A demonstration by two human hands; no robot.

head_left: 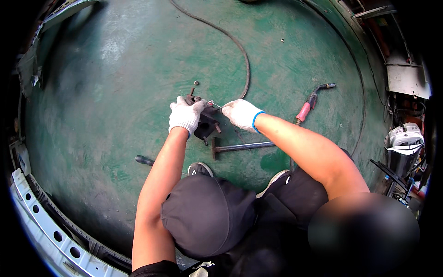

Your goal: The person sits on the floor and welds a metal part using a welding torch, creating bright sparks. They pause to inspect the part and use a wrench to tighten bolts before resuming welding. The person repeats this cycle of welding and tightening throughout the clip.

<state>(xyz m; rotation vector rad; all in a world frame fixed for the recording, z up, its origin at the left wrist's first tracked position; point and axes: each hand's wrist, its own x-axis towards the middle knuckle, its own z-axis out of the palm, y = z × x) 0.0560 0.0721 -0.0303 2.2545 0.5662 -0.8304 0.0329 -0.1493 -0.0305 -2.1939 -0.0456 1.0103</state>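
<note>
A dark metal bracket (203,129) with several protruding studs rests on the green floor in front of me. My left hand (185,115), in a white knitted glove, is closed on its upper left part; the fingertips partly hide it. From the right, my gloved right hand (241,114) pinches a slim shiny metal tool (218,106). The tool's far end meets the top of the bracket near my left fingers, and its exact kind is too small to make out. Just beyond the bracket lies a small nut (196,83).
A hammer (244,147) lies close to my feet, with a welding torch (305,111) to the right. At left is a dark tool handle (144,160). A hose (230,37) curves toward my right hand. Metal panels (57,236) line the left edge; assorted equipment (406,138) stands right.
</note>
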